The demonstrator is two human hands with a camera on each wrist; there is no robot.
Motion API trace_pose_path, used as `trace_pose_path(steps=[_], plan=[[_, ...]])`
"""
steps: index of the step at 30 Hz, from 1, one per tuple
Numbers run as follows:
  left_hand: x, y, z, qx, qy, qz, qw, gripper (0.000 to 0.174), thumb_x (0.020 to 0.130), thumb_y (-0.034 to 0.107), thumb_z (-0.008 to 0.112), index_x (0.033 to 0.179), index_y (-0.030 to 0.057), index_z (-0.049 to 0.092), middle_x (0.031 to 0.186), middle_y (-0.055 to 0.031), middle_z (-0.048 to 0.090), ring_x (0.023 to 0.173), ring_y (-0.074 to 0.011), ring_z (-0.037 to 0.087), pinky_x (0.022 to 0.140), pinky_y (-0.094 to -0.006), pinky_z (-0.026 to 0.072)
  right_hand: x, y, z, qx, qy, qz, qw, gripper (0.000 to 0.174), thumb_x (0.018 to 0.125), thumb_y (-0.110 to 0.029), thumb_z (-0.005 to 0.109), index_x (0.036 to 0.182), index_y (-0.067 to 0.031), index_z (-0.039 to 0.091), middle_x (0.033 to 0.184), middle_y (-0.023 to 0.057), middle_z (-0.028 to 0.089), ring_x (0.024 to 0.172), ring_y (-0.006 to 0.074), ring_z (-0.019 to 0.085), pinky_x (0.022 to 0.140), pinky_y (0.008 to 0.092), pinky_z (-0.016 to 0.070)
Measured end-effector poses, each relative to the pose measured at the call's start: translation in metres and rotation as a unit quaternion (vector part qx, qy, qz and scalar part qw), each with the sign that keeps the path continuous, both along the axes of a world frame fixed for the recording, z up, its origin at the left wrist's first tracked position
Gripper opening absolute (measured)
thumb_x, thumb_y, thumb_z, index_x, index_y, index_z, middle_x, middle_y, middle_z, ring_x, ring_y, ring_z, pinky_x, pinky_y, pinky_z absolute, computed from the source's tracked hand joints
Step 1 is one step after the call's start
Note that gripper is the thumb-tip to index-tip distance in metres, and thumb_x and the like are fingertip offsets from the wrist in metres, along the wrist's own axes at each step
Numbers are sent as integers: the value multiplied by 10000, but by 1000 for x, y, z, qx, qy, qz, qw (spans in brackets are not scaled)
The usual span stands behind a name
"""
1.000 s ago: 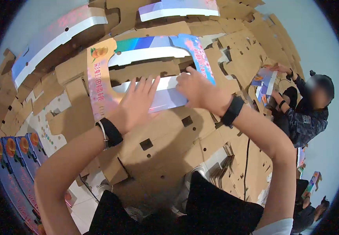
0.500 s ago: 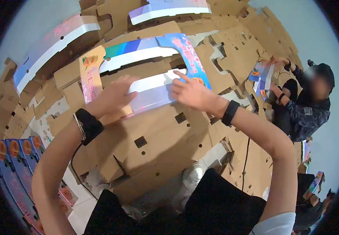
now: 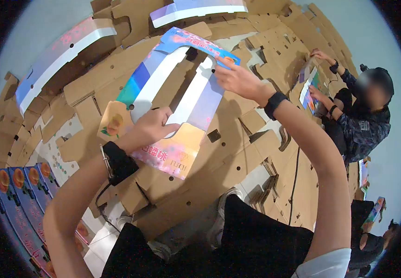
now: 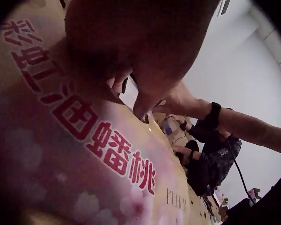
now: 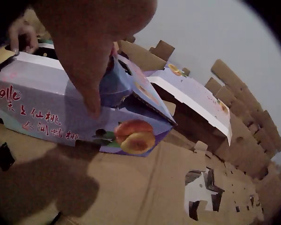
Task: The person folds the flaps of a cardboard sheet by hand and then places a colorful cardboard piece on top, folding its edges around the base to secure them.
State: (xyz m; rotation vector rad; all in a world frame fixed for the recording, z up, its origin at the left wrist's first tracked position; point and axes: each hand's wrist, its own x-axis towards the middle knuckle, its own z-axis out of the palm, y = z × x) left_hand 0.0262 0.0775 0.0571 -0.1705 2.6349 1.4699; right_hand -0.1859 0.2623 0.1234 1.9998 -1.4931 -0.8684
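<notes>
A printed peach carton [image 3: 203, 104] with a long open slot in its top lies slantwise on the cardboard-covered floor. At its near, orange end, my left hand [image 3: 153, 126] grips the edge of the slot, fingers reaching into the opening and thumb on top. The far, blue end has my right hand [image 3: 242, 83] on its corner, index finger stretched along the top panel. In the right wrist view the thumb of that hand [image 5: 86, 86] lies against the lilac side wall, above a peach picture; its other fingers are hidden there. Red lettering on the carton [image 4: 89, 145] fills the left wrist view.
Flattened cardboard [image 3: 195, 185] covers the floor. Printed carton pieces [image 3: 70, 53] stand at the back. Several blue peach boxes [image 3: 22, 199] are lined up at left. At right, another person [image 3: 362, 120] handles a printed carton [image 3: 309, 90]. A black cable [image 3: 294, 185] runs along the floor.
The carton has turned counterclockwise, its blue end swinging away to the back and its orange end coming nearer. My left hand shifted from its near wall to the orange end.
</notes>
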Motion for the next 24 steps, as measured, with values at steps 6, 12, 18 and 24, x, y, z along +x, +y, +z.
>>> trace_pose_path(steps=[6,12,18,24], plan=[[-4,-10,-22,-49,136,14,989,316,742,265,632,810,-13,498,590,-100,480,520,-199,452,492,-328,345,-4,-21,5,-82,14,-59,995,162,720,-131,518,854,-95,603,1033,-7,533,1188,191,329,1072,371,171],[-3,-18,-23,16,94,122,988,309,760,249,619,810,-19,474,587,-97,469,518,-184,429,497,-327,340,17,-45,-6,-226,-124,-77,963,176,740,-179,502,833,-62,595,968,42,547,1105,223,419,1029,426,214],[0,-19,-6,-28,64,98,993,333,780,283,582,832,-18,450,602,-139,465,540,-244,450,527,-357,348,67,-44,-24,-86,-657,-203,721,152,781,-170,511,836,-30,532,845,110,515,837,257,506,739,366,393],[0,-14,-3,-55,32,97,993,340,802,297,544,853,-16,422,679,-204,495,663,-352,506,593,-404,369,65,-42,-33,-71,-672,-214,705,217,825,-200,491,740,-2,520,747,126,457,764,260,477,684,363,382]])
